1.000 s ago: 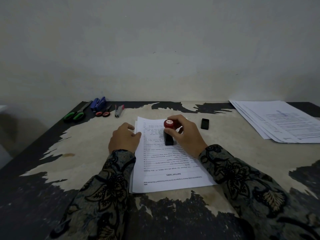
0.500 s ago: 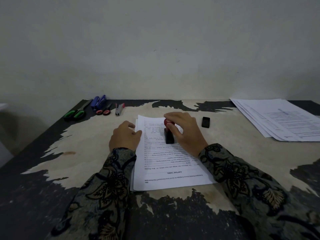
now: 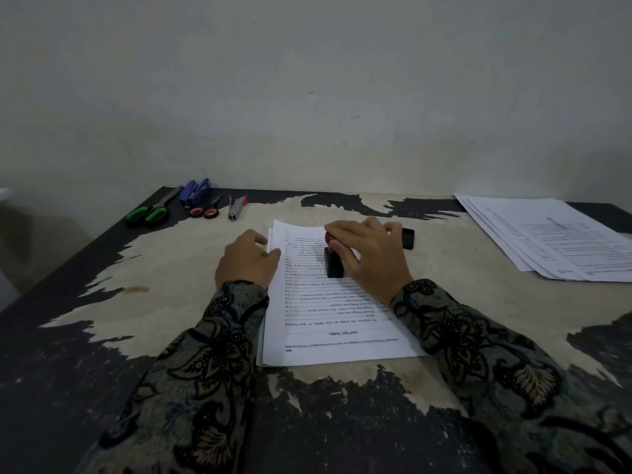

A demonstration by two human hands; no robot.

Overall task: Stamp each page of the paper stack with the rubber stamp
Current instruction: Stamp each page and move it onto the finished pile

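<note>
Pressing down: right hand (image 3: pixel 371 258), fingers now curled over the knob, grips stamp (image 3: pixel 333 263) on the stack (image 3: pixel 342 323) | left hand (image 3: pixel 248 263), loosely curled, steadies the stack's edge | page likely getting inked.

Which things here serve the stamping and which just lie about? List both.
In use:
stamp, held by the right hand
paper stack, steadied by the left hand

Lying about:
green scissors
red scissors
blue stapler
small stapler
black cap
spread papers
</note>
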